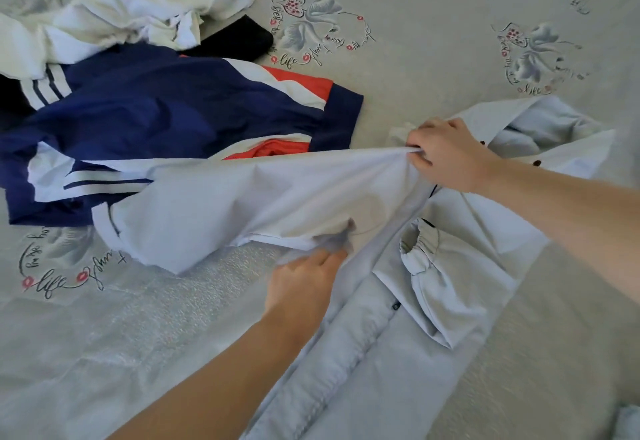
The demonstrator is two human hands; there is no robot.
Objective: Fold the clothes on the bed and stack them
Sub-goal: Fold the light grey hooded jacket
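A pale blue button shirt (398, 335) lies spread on the bed, collar toward the right, with an elastic-cuffed sleeve folded across its front. My right hand (450, 154) is shut on the shirt's left side panel near the shoulder and holds it taut and lifted. My left hand (304, 284) pinches the lower edge of the same panel. The raised cloth stretches leftward over a navy, white and orange garment (166, 110).
A crumpled white garment (121, 17) and a black item (239, 38) lie at the back left beside the navy piece. The grey bedspread (433, 41) with floral heart prints stretches behind and to the right.
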